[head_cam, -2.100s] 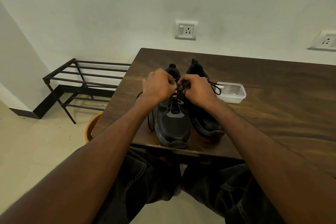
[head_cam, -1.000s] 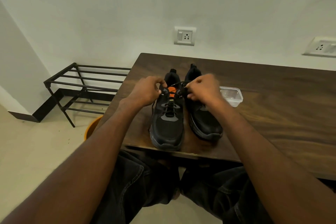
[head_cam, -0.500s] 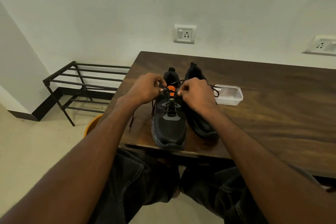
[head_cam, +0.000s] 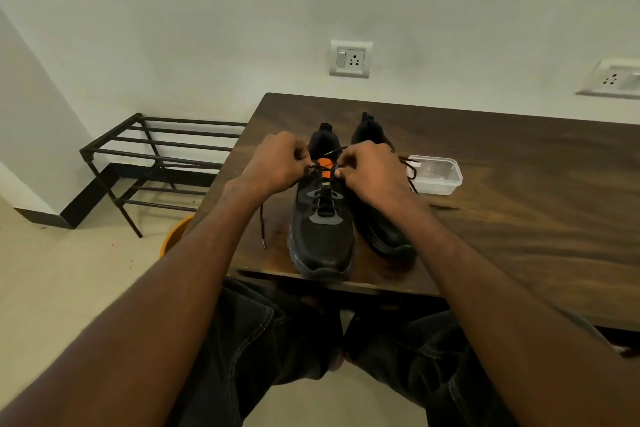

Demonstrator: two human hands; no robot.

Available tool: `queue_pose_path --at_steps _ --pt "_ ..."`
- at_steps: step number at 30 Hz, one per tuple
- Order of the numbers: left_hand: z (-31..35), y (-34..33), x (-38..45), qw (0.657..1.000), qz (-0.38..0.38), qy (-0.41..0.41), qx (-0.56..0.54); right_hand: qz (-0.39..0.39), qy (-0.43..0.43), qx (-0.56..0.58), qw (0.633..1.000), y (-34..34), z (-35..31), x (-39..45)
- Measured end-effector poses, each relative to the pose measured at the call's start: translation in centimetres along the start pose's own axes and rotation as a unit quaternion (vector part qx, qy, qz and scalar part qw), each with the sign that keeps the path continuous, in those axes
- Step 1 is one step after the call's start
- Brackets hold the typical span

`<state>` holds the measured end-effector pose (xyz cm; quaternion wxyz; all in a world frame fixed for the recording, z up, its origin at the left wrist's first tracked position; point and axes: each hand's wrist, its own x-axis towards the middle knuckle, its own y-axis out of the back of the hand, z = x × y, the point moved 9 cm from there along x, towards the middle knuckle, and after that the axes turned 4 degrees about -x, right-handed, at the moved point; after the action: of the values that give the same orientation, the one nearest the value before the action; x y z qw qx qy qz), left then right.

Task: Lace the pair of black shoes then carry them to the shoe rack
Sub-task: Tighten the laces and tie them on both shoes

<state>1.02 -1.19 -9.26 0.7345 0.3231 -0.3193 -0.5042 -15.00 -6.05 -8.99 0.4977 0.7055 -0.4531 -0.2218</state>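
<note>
Two black shoes are standing side by side on a dark wooden table (head_cam: pixel 519 204), close to its left end, toes pointing at its near edge. The left shoe (head_cam: pixel 320 229) is sitting with its toe right at that near edge; the right shoe (head_cam: pixel 375 218) is lying just beside it, touching or nearly touching, set a little farther back.

Both hands are working over the upper eyelets of the left shoe, where an orange tongue patch (head_cam: pixel 324 168) is showing between them. The left hand (head_cam: pixel 277 163) is curling its fingers and pinching the black lace (head_cam: pixel 320 199) at the shoe's left side, and one loose end of that lace is trailing down past the wrist toward the table's left edge. The right hand (head_cam: pixel 369 168) is also curling, thumb and forefinger pinching the lace at the shoe's right side (a short tipped end is sticking out above its knuckles). The lower eyelets are already carrying crossed lace.

A clear plastic container (head_cam: pixel 434 175) is resting on the table just right of the right shoe, with that shoe's lace looping near it.

A black metal shoe rack (head_cam: pixel 152 156) is standing on the floor against the wall, left of the table, and an orange tub (head_cam: pixel 175 234) is peeking out below the table's left edge.
</note>
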Motion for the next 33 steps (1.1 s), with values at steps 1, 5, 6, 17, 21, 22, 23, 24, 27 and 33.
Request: queue_pose_path --at_steps 1,5,6,17,21,22,23,24,27,33 --pt "0.0 0.0 -0.1 1.0 -0.003 0.0 -0.003 0.005 -0.001 -0.007 1.0 -0.2 0.1 0.1" --pt "-0.3 0.4 -0.1 1.0 -0.005 0.007 -0.009 0.114 -0.087 -0.045 0.989 3.5 3.5 0.3" --pt "-0.4 0.5 0.0 1.0 -0.005 0.008 -0.006 0.14 -0.113 -0.061 0.982 4.8 4.6 0.2" --pt "0.0 0.1 -0.3 1.0 -0.015 -0.004 0.0 0.007 0.001 -0.05 0.999 0.6 -0.1 -0.1" --pt "-0.2 0.3 -0.4 1.0 -0.019 0.0 -0.012 0.061 -0.071 -0.109 0.99 2.1 2.3 0.2" --pt "-0.2 0.3 -0.4 1.0 -0.023 0.002 -0.02 0.078 -0.089 -0.119 0.986 2.8 3.1 0.2" --pt "-0.2 0.2 -0.4 0.999 -0.026 0.005 -0.026 0.086 -0.099 -0.128 0.983 3.4 3.5 0.2" --pt "-0.2 0.2 -0.3 0.999 -0.028 0.007 -0.032 0.08 -0.097 -0.134 0.983 3.5 3.6 0.3" --pt "-0.4 0.2 -0.3 0.999 -0.029 0.01 -0.037 0.03 -0.032 -0.101 0.994 2.0 1.7 0.3" --pt "-0.5 0.2 -0.4 0.999 -0.021 0.012 -0.034 0.003 -0.017 -0.076 0.997 0.7 0.4 -0.1"
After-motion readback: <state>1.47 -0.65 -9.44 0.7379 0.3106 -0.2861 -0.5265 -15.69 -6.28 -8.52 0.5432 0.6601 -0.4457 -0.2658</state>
